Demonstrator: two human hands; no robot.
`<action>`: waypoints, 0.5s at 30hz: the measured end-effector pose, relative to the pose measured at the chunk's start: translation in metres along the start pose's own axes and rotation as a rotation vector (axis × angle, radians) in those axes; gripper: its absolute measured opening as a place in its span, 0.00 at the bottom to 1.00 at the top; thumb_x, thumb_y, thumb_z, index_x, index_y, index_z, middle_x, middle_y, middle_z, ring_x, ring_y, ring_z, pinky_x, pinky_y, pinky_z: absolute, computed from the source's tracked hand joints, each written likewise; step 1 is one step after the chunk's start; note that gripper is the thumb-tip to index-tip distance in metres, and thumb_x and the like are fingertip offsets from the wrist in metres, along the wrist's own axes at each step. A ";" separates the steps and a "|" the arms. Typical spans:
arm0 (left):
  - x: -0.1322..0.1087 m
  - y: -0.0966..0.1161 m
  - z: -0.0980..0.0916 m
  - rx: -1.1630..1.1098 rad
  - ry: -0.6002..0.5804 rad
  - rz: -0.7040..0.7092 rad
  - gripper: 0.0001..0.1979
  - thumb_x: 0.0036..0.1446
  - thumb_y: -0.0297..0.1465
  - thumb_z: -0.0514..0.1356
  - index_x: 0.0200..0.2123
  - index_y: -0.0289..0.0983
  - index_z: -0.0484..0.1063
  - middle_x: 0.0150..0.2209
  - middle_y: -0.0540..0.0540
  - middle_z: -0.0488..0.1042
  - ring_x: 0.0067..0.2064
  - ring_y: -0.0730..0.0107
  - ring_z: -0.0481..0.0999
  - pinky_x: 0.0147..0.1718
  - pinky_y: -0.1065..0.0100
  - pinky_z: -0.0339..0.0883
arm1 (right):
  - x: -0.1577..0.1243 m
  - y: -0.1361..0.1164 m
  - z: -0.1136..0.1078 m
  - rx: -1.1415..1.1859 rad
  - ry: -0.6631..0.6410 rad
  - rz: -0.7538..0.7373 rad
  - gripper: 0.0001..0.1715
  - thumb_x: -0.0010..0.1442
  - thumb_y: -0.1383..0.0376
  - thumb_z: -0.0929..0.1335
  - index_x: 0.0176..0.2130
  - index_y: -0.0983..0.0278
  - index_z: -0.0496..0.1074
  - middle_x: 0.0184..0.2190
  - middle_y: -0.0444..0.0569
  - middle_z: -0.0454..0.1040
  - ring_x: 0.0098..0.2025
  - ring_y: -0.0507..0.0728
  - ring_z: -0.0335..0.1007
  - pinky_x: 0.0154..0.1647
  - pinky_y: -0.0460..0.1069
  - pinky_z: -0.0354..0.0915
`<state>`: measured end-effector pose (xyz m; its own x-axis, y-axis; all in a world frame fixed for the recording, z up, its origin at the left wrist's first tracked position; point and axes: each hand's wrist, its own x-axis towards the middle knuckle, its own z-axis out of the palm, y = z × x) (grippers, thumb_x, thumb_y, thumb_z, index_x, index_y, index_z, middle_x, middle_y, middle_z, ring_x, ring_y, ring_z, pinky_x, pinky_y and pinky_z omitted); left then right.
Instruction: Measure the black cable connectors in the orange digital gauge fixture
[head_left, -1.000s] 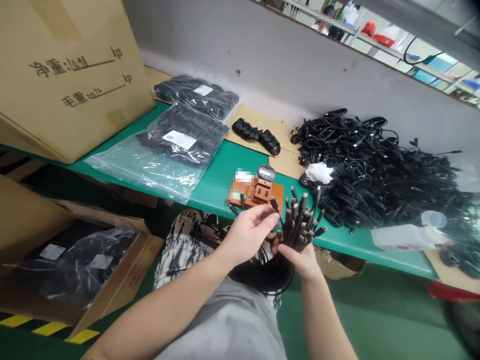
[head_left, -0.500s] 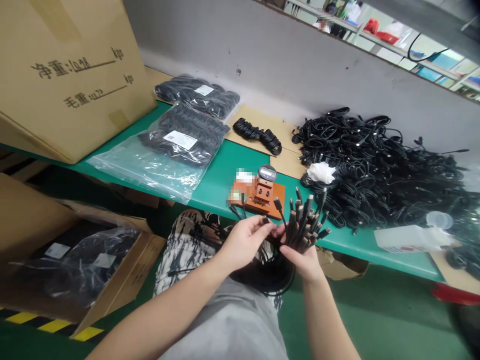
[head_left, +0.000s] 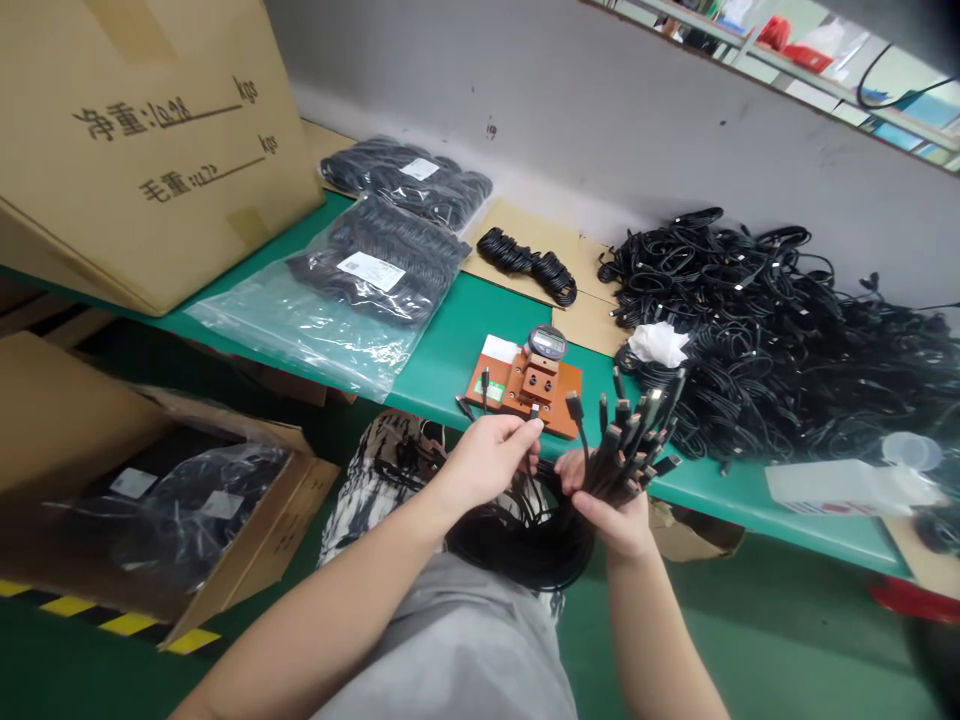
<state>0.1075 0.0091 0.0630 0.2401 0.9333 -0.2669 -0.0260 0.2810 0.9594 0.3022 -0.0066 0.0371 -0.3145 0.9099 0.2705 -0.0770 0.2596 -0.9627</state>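
Note:
My left hand (head_left: 499, 455) pinches a single black cable connector (head_left: 534, 411) just in front of an orange fixture (head_left: 566, 395) that carries a round digital gauge (head_left: 547, 343). A thick bundle of black cables (head_left: 626, 440) is gripped in my right hand (head_left: 615, 510), with the connector ends fanned upward. The coiled lengths (head_left: 525, 550) of the cables hang over my lap. Two loose connector ends stand at the fixture's left side, one of them upright (head_left: 485, 388).
A large pile of black cables (head_left: 757, 330) covers the table's right, with white crumpled material (head_left: 658, 344) and a white bottle (head_left: 825, 487) near it. Bagged cables (head_left: 382, 260), a tied coil (head_left: 525, 265) and a big carton (head_left: 165, 150) are further left. An open carton (head_left: 247, 540) sits lower left.
My left hand has moved slightly away from the bundle and toward the fixture, with the connector now raised at the fixture's front edge. The view has shifted a little.

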 end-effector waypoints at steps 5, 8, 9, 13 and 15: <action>0.006 -0.003 -0.002 0.004 0.006 0.005 0.21 0.60 0.45 0.56 0.23 0.36 0.71 0.21 0.48 0.74 0.23 0.71 0.74 0.20 0.73 0.61 | 0.007 0.008 0.000 0.050 0.043 0.000 0.08 0.55 0.60 0.72 0.31 0.61 0.73 0.25 0.48 0.69 0.32 0.60 0.67 0.42 0.61 0.68; 0.011 -0.006 -0.003 -0.050 -0.001 0.020 0.21 0.59 0.46 0.57 0.23 0.35 0.72 0.21 0.47 0.75 0.24 0.71 0.75 0.25 0.72 0.65 | 0.008 0.011 0.000 0.071 0.044 0.000 0.07 0.56 0.61 0.72 0.31 0.62 0.73 0.26 0.47 0.68 0.33 0.59 0.67 0.44 0.61 0.68; 0.012 -0.006 -0.003 -0.067 -0.003 0.024 0.21 0.59 0.46 0.57 0.22 0.35 0.72 0.21 0.48 0.75 0.24 0.71 0.75 0.26 0.71 0.66 | 0.008 0.011 -0.001 0.078 0.040 0.002 0.06 0.56 0.61 0.72 0.31 0.62 0.74 0.26 0.47 0.69 0.33 0.59 0.67 0.45 0.61 0.68; 0.012 -0.002 -0.002 -0.075 0.002 0.010 0.21 0.59 0.45 0.58 0.22 0.35 0.71 0.22 0.47 0.75 0.23 0.72 0.73 0.23 0.72 0.63 | 0.008 0.012 -0.004 0.092 0.049 0.013 0.07 0.56 0.61 0.72 0.32 0.62 0.74 0.27 0.47 0.70 0.33 0.59 0.67 0.48 0.63 0.68; 0.012 0.000 -0.001 -0.067 0.008 -0.016 0.21 0.59 0.45 0.58 0.22 0.35 0.71 0.22 0.47 0.76 0.22 0.73 0.71 0.20 0.73 0.59 | 0.008 0.012 -0.006 0.083 0.049 0.029 0.08 0.55 0.59 0.72 0.31 0.61 0.74 0.27 0.47 0.70 0.33 0.59 0.68 0.49 0.64 0.67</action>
<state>0.1095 0.0203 0.0602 0.2332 0.9303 -0.2830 -0.0877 0.3099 0.9467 0.3044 0.0059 0.0275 -0.2717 0.9319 0.2404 -0.1472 0.2067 -0.9673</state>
